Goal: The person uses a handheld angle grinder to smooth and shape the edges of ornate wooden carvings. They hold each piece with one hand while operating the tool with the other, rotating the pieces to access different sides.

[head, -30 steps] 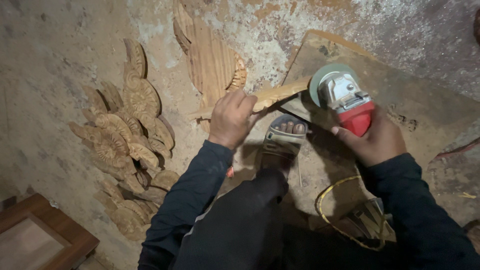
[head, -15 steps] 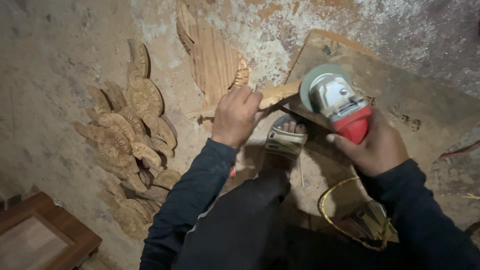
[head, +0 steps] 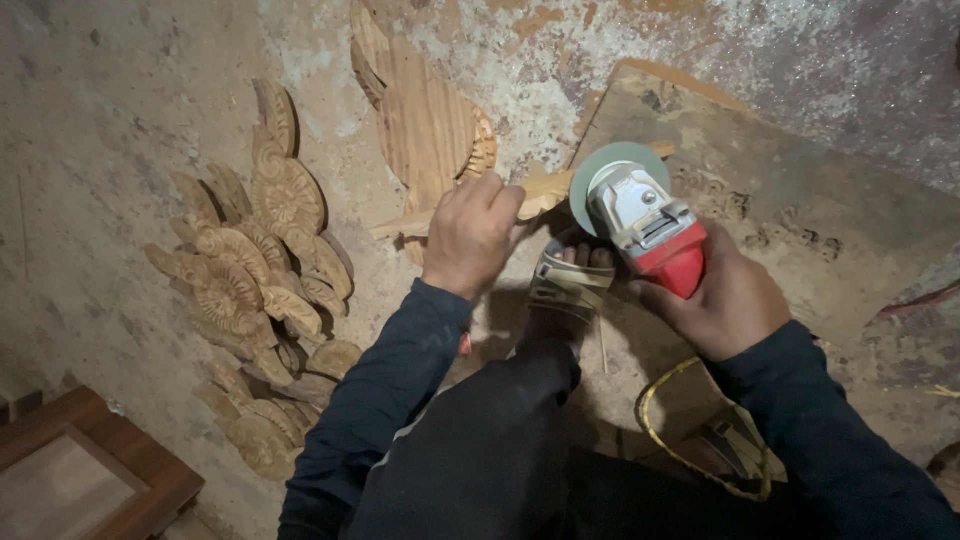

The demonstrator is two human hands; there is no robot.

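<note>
Dusty floor, left hand pinning wood strip, grinder disc at its edge

In my right hand I grip a red and grey angle grinder with a pale green round disc, its disc end pointing to the far left and tilted up. The disc's edge sits just beside the right end of a thin, pale carved wooden strip, which my left hand pins down, lying crosswise left to right.
</note>
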